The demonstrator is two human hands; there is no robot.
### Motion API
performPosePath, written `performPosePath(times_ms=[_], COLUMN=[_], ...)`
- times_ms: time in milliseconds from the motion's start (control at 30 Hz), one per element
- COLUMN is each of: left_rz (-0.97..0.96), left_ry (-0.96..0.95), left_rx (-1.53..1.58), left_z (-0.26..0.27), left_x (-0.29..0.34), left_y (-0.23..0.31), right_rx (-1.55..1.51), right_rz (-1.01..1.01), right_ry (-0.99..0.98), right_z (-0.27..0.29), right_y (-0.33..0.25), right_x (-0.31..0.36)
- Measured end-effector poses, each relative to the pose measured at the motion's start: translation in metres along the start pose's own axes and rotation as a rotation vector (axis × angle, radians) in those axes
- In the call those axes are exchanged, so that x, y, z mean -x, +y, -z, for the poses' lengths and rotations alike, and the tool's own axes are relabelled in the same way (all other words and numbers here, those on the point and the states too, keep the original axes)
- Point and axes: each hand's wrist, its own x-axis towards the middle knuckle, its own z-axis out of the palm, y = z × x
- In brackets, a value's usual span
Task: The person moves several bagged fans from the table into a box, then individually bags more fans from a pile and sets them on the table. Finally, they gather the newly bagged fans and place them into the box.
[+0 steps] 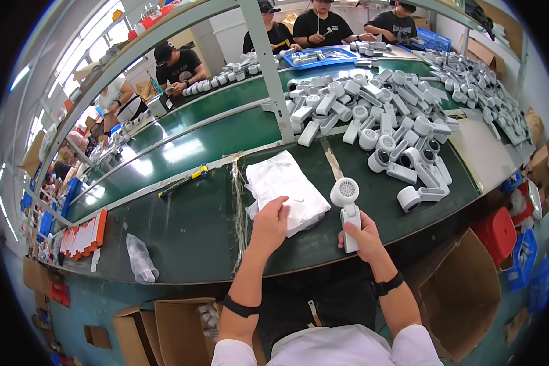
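My right hand [361,236] is closed round the handle of a white handheld fan [346,194]. The fan stands upright in my grip, its round grilled head at the top. My left hand [271,223] rests at the near left part of a stack of white plastic bags [293,189]. Its fingers are curled together against the stack, and whatever lies between their tips is hidden. The stack sits on the dark green bench [189,238], just left of the fan.
A big heap of similar fans [372,104] covers the bench's far right. A yellow-and-black tool [184,181], a clear plastic bag [140,259] and orange-and-white boxes [85,236] lie left. Cardboard boxes [460,293] stand below the front edge. Co-workers [323,27] sit across.
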Motion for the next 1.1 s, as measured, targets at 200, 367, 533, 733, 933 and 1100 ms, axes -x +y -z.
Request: performPosePath(times_ms=[200, 367, 533, 733, 933, 1100], left_rz=[-0.18, 0.038, 0.135, 0.213, 0.225, 0.179], left_ry=[-0.024, 0.068, -0.005, -0.1, -0.188, -0.186], left_rx=[-0.186, 0.19, 0.349, 0.416, 0.504, 0.488], left_z=[0.0, -0.01, -0.014, -0.005, 0.01, 0.018], left_x=[0.0, -0.006, -0.005, 0.007, 0.02, 0.023], left_y=[-0.021, -0.003, 0.008, 0.01, 0.002, 0.004], right_rx=[0.045, 0.101, 0.26, 0.29, 0.338, 0.207], right_rz=[-0.038, -0.106, -0.232, -0.288, -0.36, -0.416], right_ry=[-0.129, -0.319, -0.399, -0.466, -0.382, -0.45], right_z=[-0.018, -0.018, -0.037, -0.04, -0.042, -0.037], right_y=[-0.027, -0.036, -0.038, -0.048, -0.042, -0.04], right_x=[0.026, 0.038, 0.044, 0.032, 0.014, 0.007])
